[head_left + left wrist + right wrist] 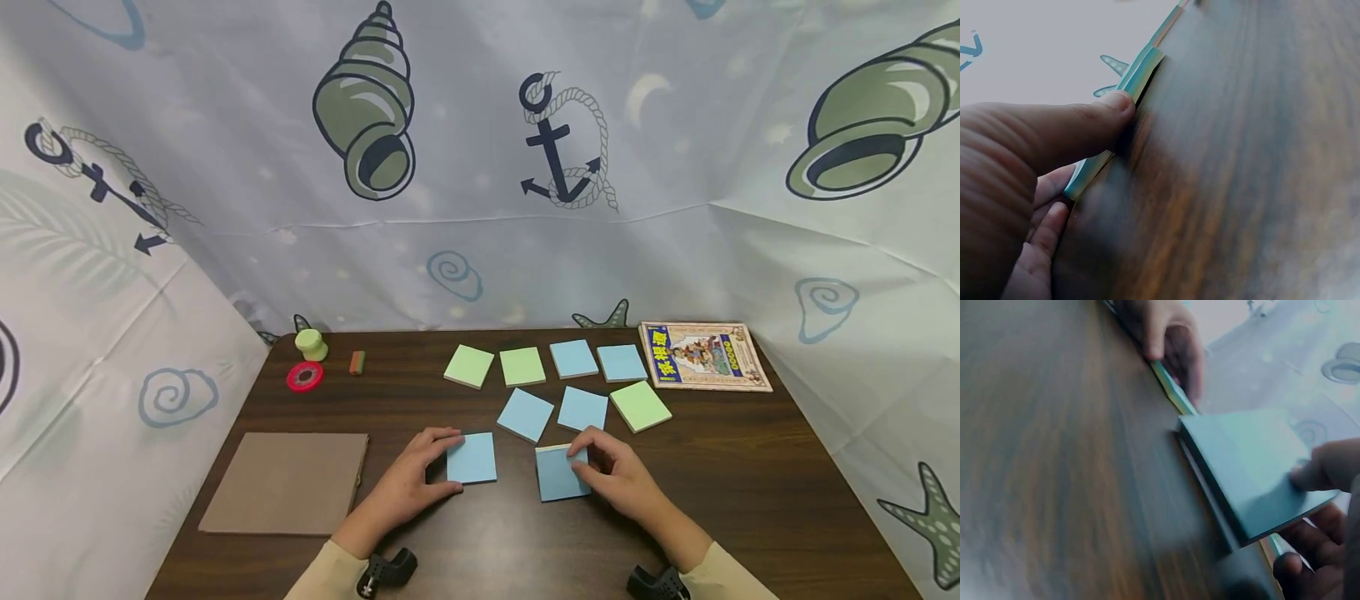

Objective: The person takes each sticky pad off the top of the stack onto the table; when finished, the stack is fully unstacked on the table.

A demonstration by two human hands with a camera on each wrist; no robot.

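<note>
In the head view, my left hand (405, 482) holds a blue sticky-note pad (476, 458) lying on the dark wooden table, thumb at its near edge and fingers at its far edge. The left wrist view shows that thumb (1100, 122) against the pad's thin side. Further right, my right hand (622, 477) pinches another blue sticky-note pad (557, 477) by its right side. Seen from the right wrist, this pad (1247, 462) is raised and tilted above the table, with the thumb on top and fingers underneath.
Behind the hands lie several more blue pads (526, 414) and three green pads (641, 406). A brown board (281, 483) is at left. At the back stand a green knob-shaped piece (311, 344), a red disc (305, 376), a small block (357, 362) and an illustrated booklet or box (708, 357).
</note>
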